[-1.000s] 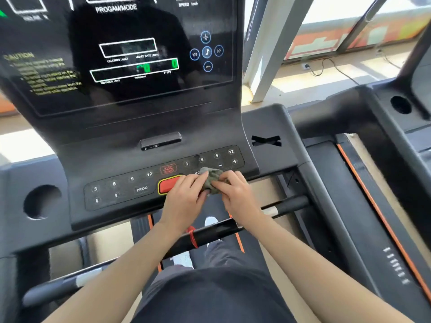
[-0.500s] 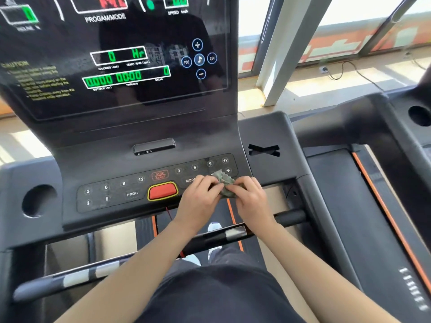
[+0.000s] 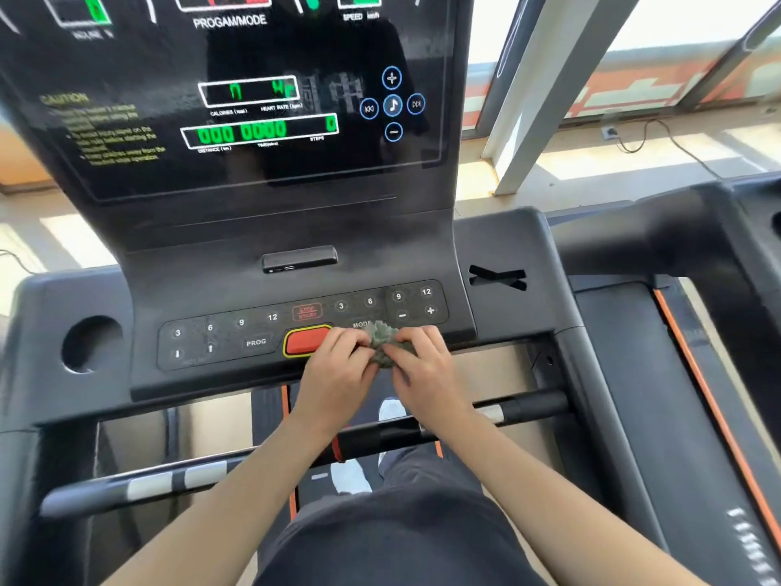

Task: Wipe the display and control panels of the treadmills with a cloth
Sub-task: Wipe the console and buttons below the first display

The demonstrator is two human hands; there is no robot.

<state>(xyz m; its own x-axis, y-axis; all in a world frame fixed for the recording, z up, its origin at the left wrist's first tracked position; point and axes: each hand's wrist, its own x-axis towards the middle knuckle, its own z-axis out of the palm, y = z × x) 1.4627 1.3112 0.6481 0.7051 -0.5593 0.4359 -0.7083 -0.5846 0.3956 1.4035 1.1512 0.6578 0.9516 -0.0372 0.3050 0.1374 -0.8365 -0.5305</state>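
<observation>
Hands meet at the front edge of the control panel [image 3: 302,327], yours, both bare and both curled around one crumpled grey-green cloth [image 3: 382,342]. Your left hand [image 3: 338,374] pinches the cloth's left side with its fingers bent in, and its knuckles overlap the right end of the red stop button [image 3: 304,341] with the yellow rim. Your right hand [image 3: 427,372] grips the cloth's right side in the same closed way, thumb and fingers folded onto the fabric. The cloth sits bunched between the two hands, pressed against the panel just below the MODE label [image 3: 361,324] and just left of the darker pad that carries the 9, 12, minus and plus keys [image 3: 415,304]. To the left on the panel you see the PROG key [image 3: 256,343] and the row of 3, 6, 9, 12 with two arrows beneath. Above, the tall black display [image 3: 253,99] shows green digits in its white-outlined windows, blue round music buttons [image 3: 392,104] at its right, and yellow caution text at its left; part of it is blurred. A round cup hole [image 3: 91,344] opens in the left wing of the console, and an X-shaped cutout [image 3: 498,277] marks the right wing. Your forearms cross over the black handlebar [image 3: 528,406], and a white shoe [image 3: 391,410] shows on the belt below. A second treadmill [image 3: 676,374] with an orange stripe stands just beside you on the right.
</observation>
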